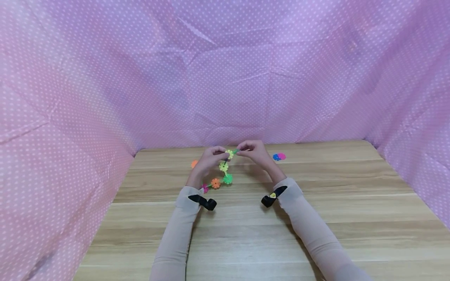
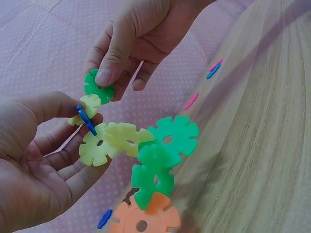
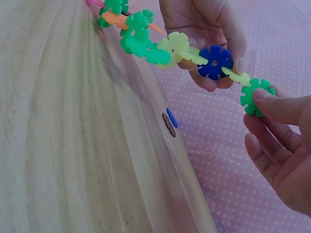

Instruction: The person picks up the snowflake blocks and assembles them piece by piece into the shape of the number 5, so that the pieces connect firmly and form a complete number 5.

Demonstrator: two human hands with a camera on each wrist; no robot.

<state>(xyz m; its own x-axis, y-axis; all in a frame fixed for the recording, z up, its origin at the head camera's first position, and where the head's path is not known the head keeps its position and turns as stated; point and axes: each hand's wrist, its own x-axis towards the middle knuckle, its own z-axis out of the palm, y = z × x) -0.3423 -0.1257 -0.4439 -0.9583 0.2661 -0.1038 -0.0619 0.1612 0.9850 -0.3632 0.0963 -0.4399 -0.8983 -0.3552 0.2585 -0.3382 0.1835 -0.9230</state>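
A chain of notched plastic flower discs hangs between my two hands. My left hand (image 1: pixel 210 159) pinches the chain by a yellow disc (image 2: pixel 91 103) and a blue disc (image 3: pixel 215 62) near its upper end. At that end my right hand (image 1: pixel 259 153) holds a green disc (image 3: pixel 257 96) between thumb and fingers; the disc touches the yellow one, but how far they are slotted together I cannot tell. Below the left hand the chain runs on through more yellow and green discs, an orange disc (image 1: pixel 215 183) and a pink disc (image 1: pixel 205 189) by the left wrist.
On the wooden table (image 1: pixel 239 242), loose blue (image 1: pixel 276 157) and pink (image 1: pixel 282 156) discs lie right of my hands. An orange disc (image 1: pixel 194 164) lies to the left. Brown (image 3: pixel 168 125) and blue discs lie near the far edge. Pink dotted cloth (image 1: pixel 225 78) encloses the table.
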